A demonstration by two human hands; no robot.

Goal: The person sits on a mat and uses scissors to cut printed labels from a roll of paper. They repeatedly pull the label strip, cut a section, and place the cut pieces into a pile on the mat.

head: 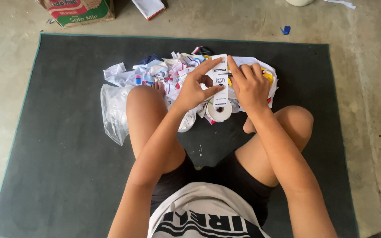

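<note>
Left hand (193, 90): grip closed, thumb and fingertips pinching a white paper strip (220, 79) that runs up from a white tape roll (219, 110). Right hand (250, 86): fingers curled, index finger on the strip's 3 o'clock edge. Paper scrap pile (164, 72) lies at 12 o'clock on the dark mat (58, 132).

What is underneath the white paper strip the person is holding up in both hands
Below the white paper strip sits a white tape roll and a pile of paper scraps on the dark mat. What lies directly behind the strip and hands is covered.
</note>
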